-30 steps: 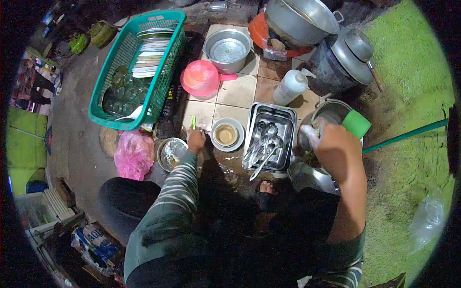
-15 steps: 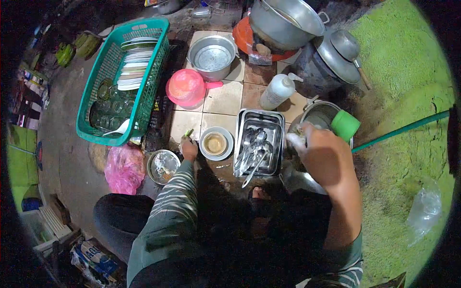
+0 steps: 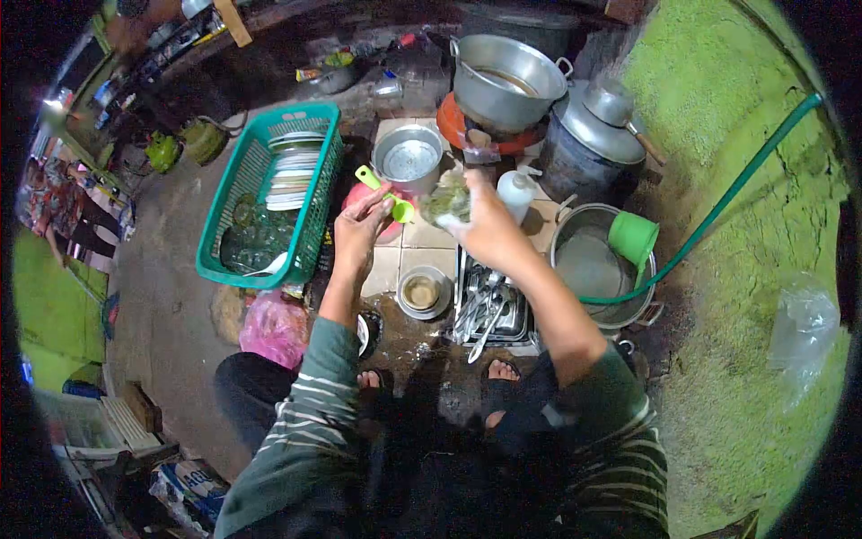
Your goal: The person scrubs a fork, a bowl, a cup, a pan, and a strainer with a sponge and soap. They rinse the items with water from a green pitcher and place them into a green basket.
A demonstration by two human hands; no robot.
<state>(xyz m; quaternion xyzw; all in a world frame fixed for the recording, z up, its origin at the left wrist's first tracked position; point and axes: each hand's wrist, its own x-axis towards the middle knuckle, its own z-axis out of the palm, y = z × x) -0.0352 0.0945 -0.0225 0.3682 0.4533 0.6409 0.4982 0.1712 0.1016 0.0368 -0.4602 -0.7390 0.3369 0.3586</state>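
A light green spoon is held up by its middle in my left hand, whose fingers are pinched on it above the pink dipper. My right hand grips a greenish, soapy scrubbing net just right of the spoon, with a small gap between them. Below my right hand, a metal tray holds several spoons and forks. Left of the tray, a small bowl rests on a pale plate. The pink dipper is mostly hidden behind my left hand and the spoon.
At the left stands a teal basket of plates and glasses. A metal pot, white pump bottle and large pot are at the back. On the right, a bucket holds a green dipper and hose.
Both hands have risen and come together in front. The left brought the green spoon up from low on the left; the right moved leftward from the bucket with the net. The view has shifted.
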